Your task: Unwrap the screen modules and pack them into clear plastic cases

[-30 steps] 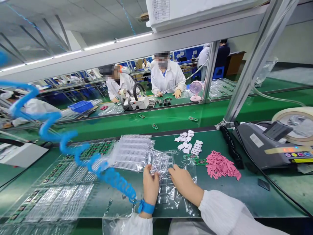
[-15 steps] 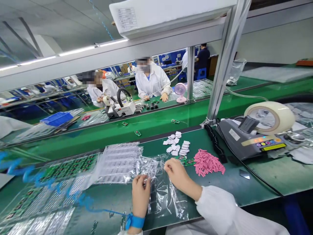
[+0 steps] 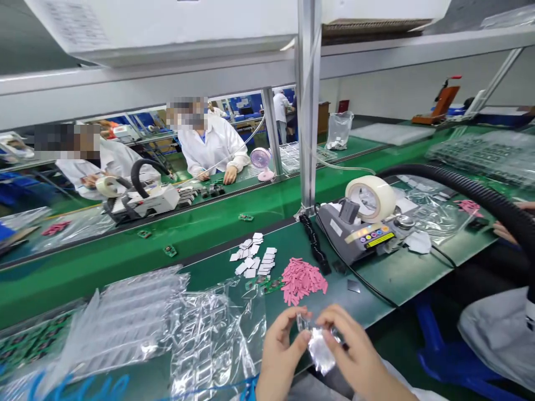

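Observation:
Near the table's front edge, a small shiny piece (image 3: 321, 352), clear and silvery, is held up between both hands. My left hand (image 3: 279, 350) pinches its left side between thumb and fingers, a blue band around the wrist. At its right side my right hand (image 3: 355, 346) also has its fingers closed on the piece. Its exact kind I cannot make out. To the left lies a clear plastic tray (image 3: 196, 345) with pockets, in loose film. Pink strips (image 3: 303, 281) form a pile just beyond the hands, beside small green circuit boards (image 3: 267, 285) and white rectangular pieces (image 3: 251, 259).
A grey machine with a tape roll (image 3: 370, 197) stands at the right, its black cable (image 3: 370, 289) crossing the table. A metal post (image 3: 308, 139) rises behind. White sheets (image 3: 129, 323) lie left. Co-workers in white (image 3: 211, 145) sit across the green belt (image 3: 217, 225).
Both hands have left the clear tray, moved toward the front edge and come together around the shiny piece. The view has turned right.

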`<state>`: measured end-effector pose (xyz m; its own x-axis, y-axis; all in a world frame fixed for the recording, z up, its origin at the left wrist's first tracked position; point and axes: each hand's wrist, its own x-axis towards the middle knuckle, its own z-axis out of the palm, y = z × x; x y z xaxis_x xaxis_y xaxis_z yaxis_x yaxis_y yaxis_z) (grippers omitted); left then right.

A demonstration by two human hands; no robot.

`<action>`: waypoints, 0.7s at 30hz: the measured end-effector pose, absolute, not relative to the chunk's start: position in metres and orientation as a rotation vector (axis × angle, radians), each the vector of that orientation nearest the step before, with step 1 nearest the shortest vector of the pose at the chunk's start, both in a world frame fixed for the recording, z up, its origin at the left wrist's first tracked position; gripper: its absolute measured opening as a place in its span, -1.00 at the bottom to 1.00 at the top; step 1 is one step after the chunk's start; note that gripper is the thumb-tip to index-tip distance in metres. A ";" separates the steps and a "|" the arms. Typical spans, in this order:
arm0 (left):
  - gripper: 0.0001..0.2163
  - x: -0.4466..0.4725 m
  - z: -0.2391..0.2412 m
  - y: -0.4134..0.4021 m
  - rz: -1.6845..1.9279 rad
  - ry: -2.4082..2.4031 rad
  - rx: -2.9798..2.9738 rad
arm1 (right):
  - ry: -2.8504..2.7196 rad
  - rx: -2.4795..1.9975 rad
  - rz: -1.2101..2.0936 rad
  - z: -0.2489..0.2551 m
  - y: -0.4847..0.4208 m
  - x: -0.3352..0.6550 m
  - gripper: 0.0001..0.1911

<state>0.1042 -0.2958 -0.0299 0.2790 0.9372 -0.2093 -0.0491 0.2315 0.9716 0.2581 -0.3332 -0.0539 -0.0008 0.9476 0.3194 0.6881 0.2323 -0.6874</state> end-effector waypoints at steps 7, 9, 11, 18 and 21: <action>-0.68 0.144 -0.017 -0.289 0.747 1.002 0.766 | -1.596 -1.980 0.119 -0.107 -0.302 0.351 -0.85; -0.64 0.158 -0.015 -0.288 0.682 0.966 0.707 | -1.607 -1.994 0.126 -0.115 -0.295 0.357 -0.93; -0.61 0.172 -0.014 -0.286 0.613 0.933 0.644 | -1.620 -1.974 0.162 -0.117 -0.291 0.357 -0.95; -0.67 0.230 -0.004 -0.272 0.326 0.882 0.397 | -1.600 -1.735 0.488 -0.112 -0.323 0.374 -0.88; -0.61 0.269 -0.015 -0.274 0.200 0.833 0.390 | -1.412 -1.666 0.625 -0.127 -0.364 0.414 -0.66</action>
<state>0.2687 -0.2736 -0.0148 0.6589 0.3229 -0.6794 -0.0213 0.9108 0.4123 0.4137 -0.3636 -0.1267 0.2398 0.9602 0.1432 0.5398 -0.0092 -0.8417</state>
